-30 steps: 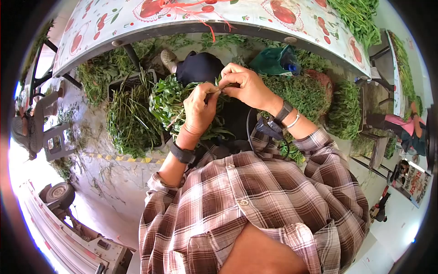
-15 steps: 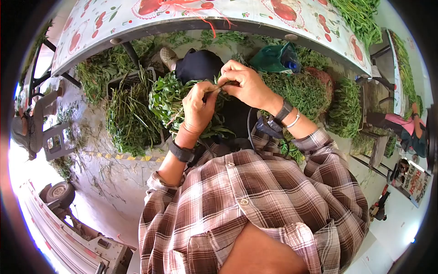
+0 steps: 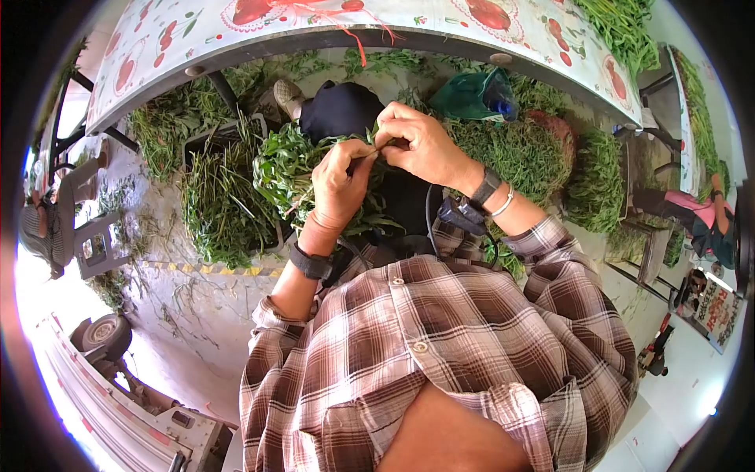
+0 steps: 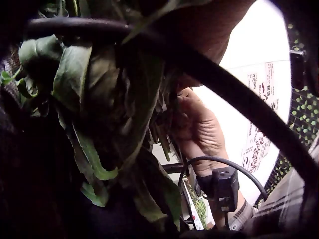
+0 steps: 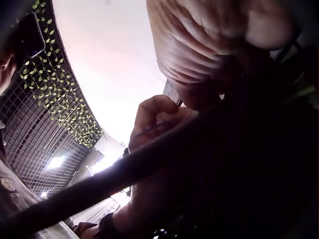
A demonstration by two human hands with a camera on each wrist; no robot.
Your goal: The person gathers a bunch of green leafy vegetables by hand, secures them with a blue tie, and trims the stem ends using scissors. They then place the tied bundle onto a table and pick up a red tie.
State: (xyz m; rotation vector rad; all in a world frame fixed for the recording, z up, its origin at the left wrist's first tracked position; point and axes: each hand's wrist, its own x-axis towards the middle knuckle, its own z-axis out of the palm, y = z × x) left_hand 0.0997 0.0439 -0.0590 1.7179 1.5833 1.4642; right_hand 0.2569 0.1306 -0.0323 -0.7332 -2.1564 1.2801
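Both hands meet fingertip to fingertip in front of the chest in the head view. The left hand and the right hand pinch a thin brownish strand between them; fingers hide most of it. Behind and below the left hand lies a bunch of leafy greens, partly covered by that hand. Up close in the left wrist view, long leaves droop, with stems beside the right hand. The right wrist view is dark around the fingers.
A crate heaped with greens stands to the left. Ahead is a table with a fruit-print cover and red plastic strips. A green bag and more cut greens lie to the right. A cable crosses near the left wrist.
The hands stay joined at the fingertips and have shifted very slightly left in the head view. The pinch is held throughout; little else differs.
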